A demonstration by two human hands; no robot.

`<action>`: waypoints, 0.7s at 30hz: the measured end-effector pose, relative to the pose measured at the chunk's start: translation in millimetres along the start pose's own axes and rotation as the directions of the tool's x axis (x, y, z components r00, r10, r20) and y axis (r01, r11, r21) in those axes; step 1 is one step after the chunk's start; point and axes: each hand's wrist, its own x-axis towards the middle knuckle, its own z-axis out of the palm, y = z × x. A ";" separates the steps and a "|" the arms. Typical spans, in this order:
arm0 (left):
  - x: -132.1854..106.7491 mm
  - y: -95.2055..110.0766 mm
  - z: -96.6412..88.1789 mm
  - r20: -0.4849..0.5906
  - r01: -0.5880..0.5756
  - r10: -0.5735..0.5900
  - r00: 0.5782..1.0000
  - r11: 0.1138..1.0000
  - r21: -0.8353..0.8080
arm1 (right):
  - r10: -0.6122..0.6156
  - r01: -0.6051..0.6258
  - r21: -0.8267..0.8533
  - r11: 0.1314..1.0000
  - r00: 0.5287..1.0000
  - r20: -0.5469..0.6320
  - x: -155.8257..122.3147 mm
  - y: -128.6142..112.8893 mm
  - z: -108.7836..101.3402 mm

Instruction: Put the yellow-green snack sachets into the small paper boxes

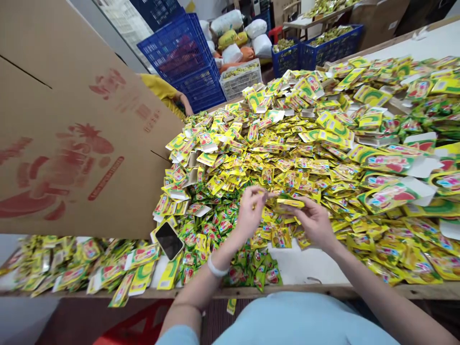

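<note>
My left hand is raised over the table, its fingers pinched together on a small yellow piece that I cannot name. My right hand grips a flat yellow packet by one end, held level between the two hands. Below them lies a heap of small green sachets. A huge pile of yellow and green packets covers the table behind my hands. A white band sits on my left wrist.
A large brown cardboard box with red print stands at the left. A dark phone lies by it among packets. Blue crates, a white basket and stuffed sacks stand at the back. The table's wooden front edge runs below.
</note>
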 end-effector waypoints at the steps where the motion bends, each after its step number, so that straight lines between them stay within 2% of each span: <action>1: 26.6 -1.1 -9.9 0.012 -0.075 0.074 0.997 0.984 0.162 | -0.041 0.039 -0.049 0.998 0.998 -0.048 -0.8 -1.5 -9.5; 3: 87.5 -2.8 -33.4 0.017 -0.152 0.164 0.986 0.863 0.482 | -0.089 0.073 -0.140 0.987 0.990 -0.112 -4.3 -0.5 -28.5; 6: 173.1 -6.1 -67.7 0.051 -0.144 0.175 0.983 0.576 0.804 | -0.089 0.055 -0.245 0.968 0.987 -0.134 -12.1 8.5 -51.8; 8: 209.2 -7.9 -84.2 0.126 -0.179 0.144 0.981 0.449 0.876 | -0.067 0.029 -0.252 0.967 0.987 -0.144 -16.6 13.6 -61.6; 10: 220.1 -6.6 -95.1 0.160 -0.211 0.156 0.975 0.411 0.887 | -0.074 0.041 -0.220 0.975 0.987 -0.142 -18.6 13.9 -67.0; 12: 204.1 -0.2 -101.4 0.129 -0.233 0.244 0.961 0.463 0.855 | -0.080 0.068 -0.164 0.984 0.995 -0.063 -17.1 10.1 -69.0; 14: 165.0 10.9 -101.9 0.078 -0.285 0.349 0.934 0.595 0.752 | -0.027 0.033 -0.060 0.998 0.995 0.093 -12.6 6.9 -67.0; 15: 139.5 17.2 -99.0 0.069 -0.330 0.380 0.922 0.682 0.652 | 0.022 -0.025 0.015 1.000 0.985 0.170 -9.9 7.0 -64.0; 17: 84.3 28.2 -86.0 0.126 -0.412 0.396 0.910 0.826 0.384 | 0.138 -0.196 0.193 0.961 0.951 0.278 -6.0 11.0 -53.4; 18: 57.4 32.1 -76.2 0.168 -0.417 0.386 0.907 0.876 0.243 | 0.195 -0.287 0.275 0.918 0.928 0.317 -5.6 14.1 -46.2; 19: 32.5 34.9 -64.6 0.207 -0.387 0.359 0.910 0.915 0.115 | 0.247 -0.371 0.339 0.865 0.901 0.356 -6.5 17.3 -38.3; 20: 10.3 36.6 -51.9 0.199 -0.332 0.326 0.924 0.943 0.000 | 0.289 -0.439 0.375 0.816 0.873 0.393 -8.6 19.9 -30.4; 21: -8.7 37.3 -38.7 0.110 -0.255 0.267 0.957 0.960 -0.116 | 0.315 -0.485 0.386 0.785 0.849 0.424 -11.7 21.5 -22.9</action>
